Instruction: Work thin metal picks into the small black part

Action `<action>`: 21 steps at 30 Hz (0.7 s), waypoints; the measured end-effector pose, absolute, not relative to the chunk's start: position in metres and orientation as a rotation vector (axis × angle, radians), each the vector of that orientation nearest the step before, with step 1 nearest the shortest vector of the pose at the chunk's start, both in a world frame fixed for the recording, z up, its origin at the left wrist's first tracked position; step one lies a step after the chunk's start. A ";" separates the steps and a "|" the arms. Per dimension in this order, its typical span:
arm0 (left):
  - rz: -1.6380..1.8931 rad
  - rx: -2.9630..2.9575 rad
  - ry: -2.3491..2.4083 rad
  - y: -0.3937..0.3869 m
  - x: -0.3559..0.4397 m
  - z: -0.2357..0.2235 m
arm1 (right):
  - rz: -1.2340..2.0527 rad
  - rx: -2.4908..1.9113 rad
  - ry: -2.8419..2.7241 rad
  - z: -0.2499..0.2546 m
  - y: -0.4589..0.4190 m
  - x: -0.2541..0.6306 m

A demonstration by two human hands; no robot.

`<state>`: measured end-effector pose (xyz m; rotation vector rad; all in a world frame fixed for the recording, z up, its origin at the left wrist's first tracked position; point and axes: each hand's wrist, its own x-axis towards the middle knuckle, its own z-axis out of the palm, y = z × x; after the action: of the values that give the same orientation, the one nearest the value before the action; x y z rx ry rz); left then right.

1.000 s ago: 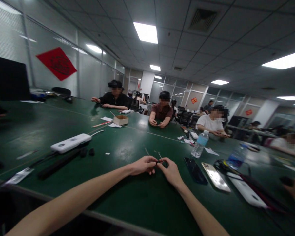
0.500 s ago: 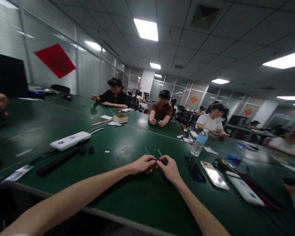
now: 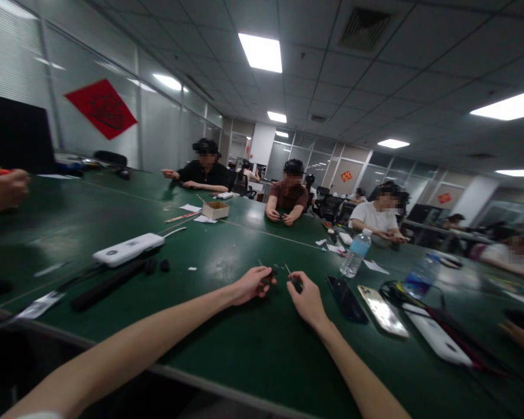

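My left hand (image 3: 254,283) is above the green table (image 3: 227,355), its fingers closed on a small dark piece (image 3: 273,272) whose kind I cannot make out. A little to its right, my right hand (image 3: 306,297) pinches a thin tool with a slim metal shaft (image 3: 287,268). That shaft points up and to the left, and the tool's lower part is hidden in the fingers. A gap separates the two hands. Beyond my left fingertips shows a faint thin rod (image 3: 259,262); I cannot tell whether it is held.
Right of my hands lie a dark phone (image 3: 347,299), a gold phone (image 3: 383,310), a water bottle (image 3: 356,254) and a white power strip (image 3: 436,334) with cables. Leftward are another white power strip (image 3: 128,249) and a black bar (image 3: 107,286). A small box (image 3: 215,210) stands farther back. Several people sit around.
My hands were together at the small dark piece; now they are apart, the piece staying in my left hand and the thin tool in my right. At far left, another person's hand has come further into view.
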<state>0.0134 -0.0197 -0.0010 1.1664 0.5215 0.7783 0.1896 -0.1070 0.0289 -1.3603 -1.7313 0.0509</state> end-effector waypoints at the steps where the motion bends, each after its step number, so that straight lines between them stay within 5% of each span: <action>1: 0.797 1.149 0.529 -0.018 0.013 -0.001 | 0.038 -1.348 -1.770 0.028 -0.107 0.189; 21: 0.918 1.118 0.518 -0.015 0.006 0.007 | -0.073 -1.366 -1.995 0.021 -0.107 0.188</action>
<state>0.0063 -0.0155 0.0066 1.1176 0.5184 0.9176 0.1884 -0.1065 0.0212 -1.3656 -1.9948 -0.0733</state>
